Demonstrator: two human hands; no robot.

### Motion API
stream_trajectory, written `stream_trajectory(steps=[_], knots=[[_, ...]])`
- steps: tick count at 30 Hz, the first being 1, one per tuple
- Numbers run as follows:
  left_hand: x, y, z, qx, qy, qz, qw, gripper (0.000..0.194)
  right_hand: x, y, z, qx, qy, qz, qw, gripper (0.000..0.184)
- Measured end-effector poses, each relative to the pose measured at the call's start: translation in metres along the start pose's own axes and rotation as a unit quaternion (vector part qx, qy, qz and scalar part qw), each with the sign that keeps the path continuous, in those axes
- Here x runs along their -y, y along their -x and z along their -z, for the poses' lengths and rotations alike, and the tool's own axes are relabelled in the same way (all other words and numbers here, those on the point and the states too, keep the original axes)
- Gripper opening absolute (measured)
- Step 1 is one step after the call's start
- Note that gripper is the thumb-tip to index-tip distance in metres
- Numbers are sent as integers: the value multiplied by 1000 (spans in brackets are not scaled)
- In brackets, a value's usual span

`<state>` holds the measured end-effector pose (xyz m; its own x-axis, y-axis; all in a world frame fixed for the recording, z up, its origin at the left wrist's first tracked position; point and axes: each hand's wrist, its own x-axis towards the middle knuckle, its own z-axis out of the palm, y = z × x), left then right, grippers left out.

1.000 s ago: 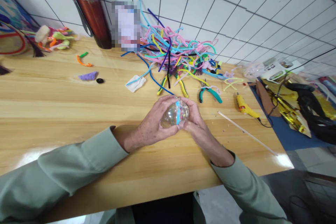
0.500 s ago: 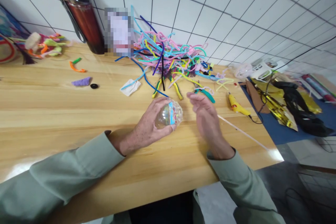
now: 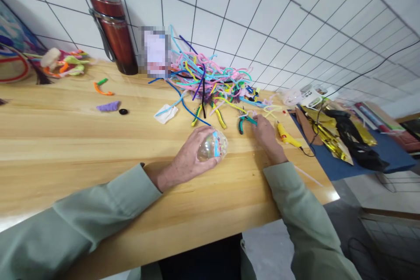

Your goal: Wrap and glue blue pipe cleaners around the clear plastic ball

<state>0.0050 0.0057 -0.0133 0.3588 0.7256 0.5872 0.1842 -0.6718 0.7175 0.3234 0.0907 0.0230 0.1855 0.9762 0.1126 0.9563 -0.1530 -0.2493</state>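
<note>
My left hand [image 3: 192,151] is wrapped around a clear round ball [image 3: 206,148] just above the table. A light blue band [image 3: 216,143] crosses the ball, and its right end looks bumpy and speckled with colour. The palm and fingers hide part of its left side. My right hand [image 3: 266,134] has its fingers closed at the end of one handle of the teal-handled pliers [image 3: 246,120], which lie on the wood. Beyond the ball, yellow-and-green pliers [image 3: 218,116] poke out from under a heap of fuzzy pipe cleaners [image 3: 210,74].
Right of my right hand lies a yellow glue gun [image 3: 287,134] with a black cord. Gold and black wrappings [image 3: 348,135] cover a blue cloth farther right. A red thermos [image 3: 113,35] stands by the tiled wall. At left are a purple piece [image 3: 108,106] and a black disc [image 3: 123,111].
My right hand has moved away from beside the ball, forward and right, onto the teal-handled pliers. My left hand keeps its hold on the ball. The camera view has shifted slightly.
</note>
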Motion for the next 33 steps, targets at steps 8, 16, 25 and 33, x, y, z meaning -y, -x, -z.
stream_trajectory(steps=[8,16,25,33], knots=[[2,0,0,-2,0,-4,1000,71,-21,-26,85,104,-115,-5,988,11],[2,2,0,5,-2,7,1000,72,-37,33,89,338,-454,-42,823,34],[2,0,-1,-5,0,4,1000,70,25,100,44,183,-599,-49,778,53],[-1,-5,2,-27,18,22,999,68,43,93,46,131,-474,160,856,47]])
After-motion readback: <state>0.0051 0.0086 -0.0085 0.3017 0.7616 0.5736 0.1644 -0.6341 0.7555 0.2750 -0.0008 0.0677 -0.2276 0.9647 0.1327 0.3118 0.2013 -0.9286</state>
